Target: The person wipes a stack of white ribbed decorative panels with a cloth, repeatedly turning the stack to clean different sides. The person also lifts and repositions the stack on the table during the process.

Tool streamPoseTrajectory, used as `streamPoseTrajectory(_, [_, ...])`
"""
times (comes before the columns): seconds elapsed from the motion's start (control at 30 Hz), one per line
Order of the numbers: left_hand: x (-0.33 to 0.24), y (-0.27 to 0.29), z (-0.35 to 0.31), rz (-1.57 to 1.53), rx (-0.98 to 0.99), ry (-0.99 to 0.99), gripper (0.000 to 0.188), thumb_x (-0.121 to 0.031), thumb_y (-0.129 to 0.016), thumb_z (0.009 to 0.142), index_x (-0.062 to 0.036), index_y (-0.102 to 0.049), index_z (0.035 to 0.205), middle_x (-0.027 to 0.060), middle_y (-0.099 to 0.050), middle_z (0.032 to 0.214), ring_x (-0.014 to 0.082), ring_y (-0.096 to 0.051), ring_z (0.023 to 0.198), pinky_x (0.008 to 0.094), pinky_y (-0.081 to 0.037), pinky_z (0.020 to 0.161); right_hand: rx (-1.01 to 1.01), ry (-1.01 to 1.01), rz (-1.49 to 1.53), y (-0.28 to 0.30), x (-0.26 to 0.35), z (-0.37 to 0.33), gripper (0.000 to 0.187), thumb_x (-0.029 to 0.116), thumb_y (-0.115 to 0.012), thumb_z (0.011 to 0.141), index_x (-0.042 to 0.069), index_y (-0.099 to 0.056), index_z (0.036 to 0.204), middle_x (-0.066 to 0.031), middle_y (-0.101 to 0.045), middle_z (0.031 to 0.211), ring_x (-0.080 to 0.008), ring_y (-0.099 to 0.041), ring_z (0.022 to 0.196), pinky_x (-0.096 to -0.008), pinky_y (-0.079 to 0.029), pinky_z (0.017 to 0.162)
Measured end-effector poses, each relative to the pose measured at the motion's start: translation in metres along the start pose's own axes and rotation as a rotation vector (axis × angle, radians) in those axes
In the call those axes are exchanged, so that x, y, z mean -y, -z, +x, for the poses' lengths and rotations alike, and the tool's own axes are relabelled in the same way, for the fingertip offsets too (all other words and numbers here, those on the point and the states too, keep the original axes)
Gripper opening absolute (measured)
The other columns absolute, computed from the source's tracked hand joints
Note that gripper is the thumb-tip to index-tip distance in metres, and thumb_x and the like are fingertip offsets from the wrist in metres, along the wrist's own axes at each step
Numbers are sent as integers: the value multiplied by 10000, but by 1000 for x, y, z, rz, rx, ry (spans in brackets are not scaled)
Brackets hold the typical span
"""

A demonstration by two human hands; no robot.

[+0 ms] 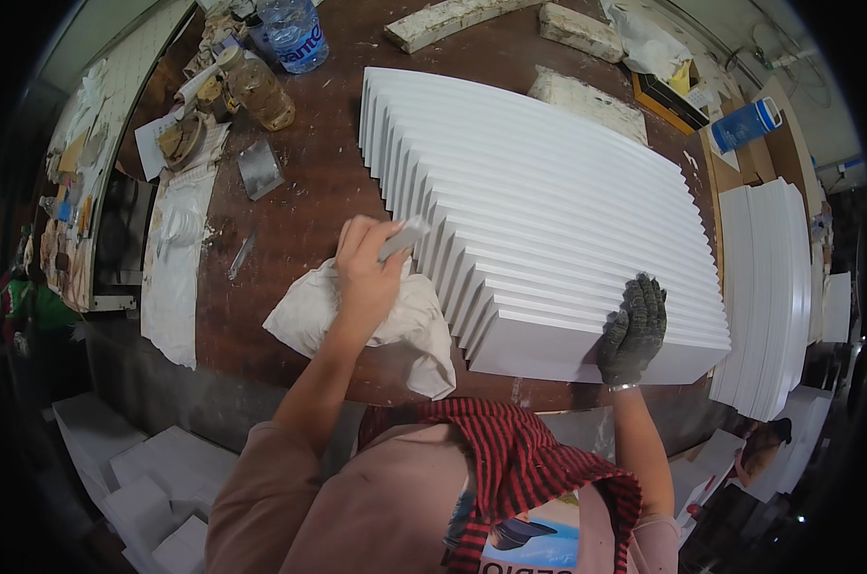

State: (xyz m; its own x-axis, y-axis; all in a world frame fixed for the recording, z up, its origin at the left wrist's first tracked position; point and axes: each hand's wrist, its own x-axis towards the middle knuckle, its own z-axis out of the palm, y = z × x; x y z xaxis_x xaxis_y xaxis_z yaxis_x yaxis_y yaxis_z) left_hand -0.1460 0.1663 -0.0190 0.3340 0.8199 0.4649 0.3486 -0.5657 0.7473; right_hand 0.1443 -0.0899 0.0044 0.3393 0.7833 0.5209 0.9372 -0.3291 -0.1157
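Observation:
In front of me a stepped stack of long white boards (pixel 548 210) lies on the dark brown table (pixel 304 206), each board set a little back from the one nearer to me. My bare left hand (pixel 365 253) is closed round a small grey flat block (pixel 402 239) at the stack's left ends; whether it touches them I cannot tell. Beneath that hand and wrist lies a crumpled off-white cloth (pixel 309 311). My right hand (pixel 634 330), in a dark grey knitted glove, rests flat on the nearest boards near their right end, holding nothing.
A clear plastic bottle (pixel 295 38), a murky jar (pixel 256 88) and a metal scraper blade (pixel 259 170) sit at the left. Plaster-crusted bars (pixel 453 21) lie behind the stack. A blue bottle (pixel 744 124) and more white boards (pixel 764 297) stand at the right.

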Motion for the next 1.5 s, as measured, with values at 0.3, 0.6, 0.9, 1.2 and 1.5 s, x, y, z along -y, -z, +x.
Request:
streamPoseTrajectory(0.3, [-6,-2,-3,13,1,-90,342,60,-769,660,-24,-703,985,95,-591,894,310,-583,864,423,-468,765,-24,-7,-7,0,2,3,405,238,-396,1017,8,-641,1243,-195,-630,1336,-415,-549,1303,-553,-362,1150])
streamPoseTrajectory(0.6, [-1,8,-13,113,82,-80,401,44,-779,636,-55,-704,1018,90,-580,918,312,-580,897,429,-442,817,-48,8,-10,-3,-3,-3,394,221,-422,1002,8,-645,1248,-189,-638,1328,-383,-569,1286,-549,-380,1139])
streamPoseTrajectory(0.9, [134,203,-27,807,-203,180,451,0,-805,703,-77,-655,1120,113,-624,1037,359,-583,1021,473,-441,879,-81,-73,153,-10,-2,-6,422,252,-449,978,-11,-668,1224,-216,-631,1347,-412,-557,1306,-559,-357,1163])
streamPoseTrajectory(1.2, [91,180,-16,361,-114,242,523,-160,-832,757,-66,-668,1245,124,-610,1321,353,-534,1252,508,-407,1032,-58,-7,37,-10,-8,-7,403,227,-456,968,-11,-670,1213,-225,-643,1314,-400,-582,1270,-564,-367,1155])
streamPoseTrajectory(1.5, [7,33,-59,182,292,-151,573,4,-687,667,-64,-691,1235,162,-611,1346,381,-588,1130,469,-474,985,-36,-47,29,-8,-3,-7,399,227,-439,975,-8,-659,1211,-223,-636,1322,-403,-577,1275,-574,-354,1163])
